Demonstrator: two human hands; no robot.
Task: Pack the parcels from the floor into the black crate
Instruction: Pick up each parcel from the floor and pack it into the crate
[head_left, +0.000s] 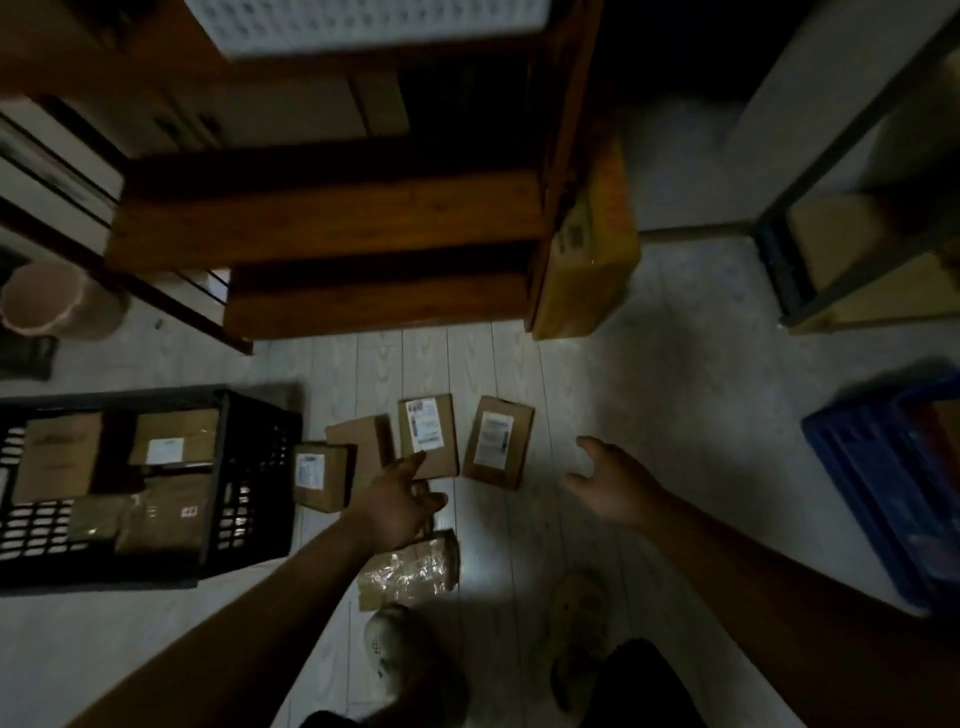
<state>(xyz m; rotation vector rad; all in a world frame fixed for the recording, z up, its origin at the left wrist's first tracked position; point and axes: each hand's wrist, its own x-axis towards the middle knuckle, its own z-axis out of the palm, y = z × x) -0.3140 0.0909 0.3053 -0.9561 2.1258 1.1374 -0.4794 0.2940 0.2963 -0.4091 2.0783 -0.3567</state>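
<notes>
The black crate stands on the floor at the left and holds several brown parcels. Several cardboard parcels with white labels lie on the pale floor beside it: a small one, a plain one, a labelled one and another. A taped parcel lies nearer my feet. My left hand hovers open over the middle parcels, fingertips at the labelled one. My right hand is open, empty, just right of the rightmost parcel.
A wooden shelf unit rises behind the parcels, with a yellow box leaning at its right. A blue crate sits at the right. A metal rack stands at the far right, a pale bin at the far left. My shoes are below.
</notes>
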